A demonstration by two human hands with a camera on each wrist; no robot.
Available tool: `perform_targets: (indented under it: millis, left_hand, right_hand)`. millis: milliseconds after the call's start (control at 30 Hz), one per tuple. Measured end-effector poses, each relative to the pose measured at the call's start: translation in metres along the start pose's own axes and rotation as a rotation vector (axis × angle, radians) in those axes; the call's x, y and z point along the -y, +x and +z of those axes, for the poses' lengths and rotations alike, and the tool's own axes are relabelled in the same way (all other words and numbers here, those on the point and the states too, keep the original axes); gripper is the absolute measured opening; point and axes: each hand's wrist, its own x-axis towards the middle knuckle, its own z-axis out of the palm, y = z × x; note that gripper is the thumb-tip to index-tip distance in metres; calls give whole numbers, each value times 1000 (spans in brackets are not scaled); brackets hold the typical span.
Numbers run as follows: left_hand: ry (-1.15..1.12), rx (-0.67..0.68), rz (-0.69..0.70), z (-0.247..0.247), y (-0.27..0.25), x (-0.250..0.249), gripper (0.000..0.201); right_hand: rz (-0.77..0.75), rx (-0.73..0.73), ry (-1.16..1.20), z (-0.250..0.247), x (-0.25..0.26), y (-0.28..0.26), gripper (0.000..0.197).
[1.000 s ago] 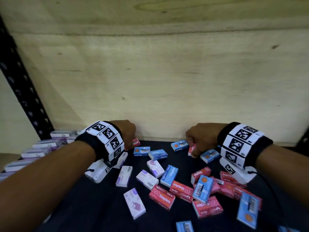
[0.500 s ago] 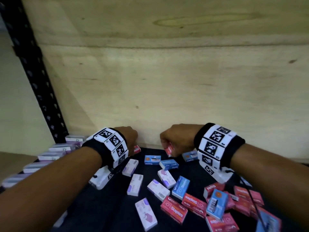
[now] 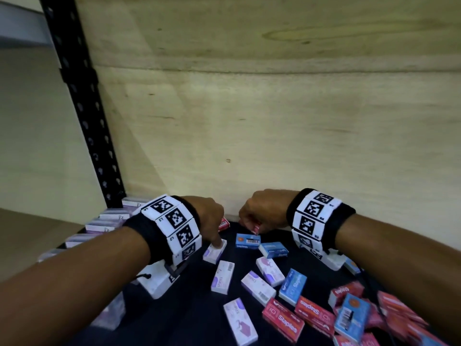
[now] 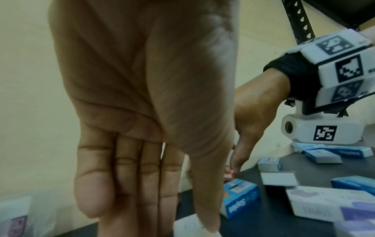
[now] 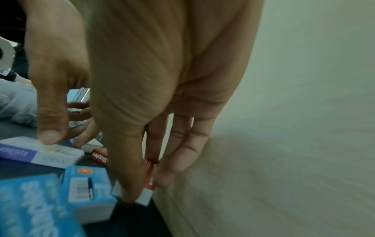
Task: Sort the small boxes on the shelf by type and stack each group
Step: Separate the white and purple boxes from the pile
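Note:
Small red, blue and white-purple boxes lie scattered on the dark shelf (image 3: 194,320). My right hand (image 3: 253,224) is at the back wall and pinches a small red box (image 5: 150,176) between thumb and fingers, just above the shelf. Another red box (image 3: 223,224) lies flat a little to its left. My left hand (image 3: 216,240) reaches down with straight fingers, and its thumb tip touches a white-purple box (image 3: 214,252). A blue box (image 3: 247,240) lies between the two hands.
Several white-purple boxes stand in stacked rows (image 3: 107,222) at the left by the black shelf post (image 3: 84,108). The plywood back wall (image 3: 274,146) is right behind both hands. Red boxes (image 3: 284,318) and blue boxes (image 3: 291,285) crowd the front right.
My right hand has moved left along the back wall with the red box. My left hand has uncurled and come down onto the white-purple box.

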Motion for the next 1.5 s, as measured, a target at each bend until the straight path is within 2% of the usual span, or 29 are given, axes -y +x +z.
perform_targets:
  millis: [233,367,467,533,667,833,900,1100,1367,1500]
  left_hand:
    - [-1,58,-27,2,-5,-4,46]
    - [19,93,-23,2,-7,-7,45]
    - [34,120,-17,1,-10,-8,40]
    - [43,116,-1,1,-12,-8,38]
    - [39,108,21,1,-18,-9,32]
    - [19,119,6,0,-30,-6,37]
    - [11,130,1,0,-34,-4,37]
    - [25,128,21,4,-47,-6,26]
    - [37,137,43,6,-53,-2,29]
    - [-2,96,39,6,-55,3,38]
  right_hand:
    - [55,9,-23,10,-8,-5,30]
    - [75,12,34,10,-5,-11,13]
    - [54,-18,78,3,3,-23,10]
    - [50,18,102,0,10,-31,11]
    - [53,125,145,1,24,-44,26]
    - [75,310,-52,4,34,-51,69]
    - [84,326,-109,5,36,-52,77]
    - [110,341,-144,4,42,-50,72]
    - [45,331,-64,4,51,-46,77]
    - [61,350,-7,5,52,-45,67]
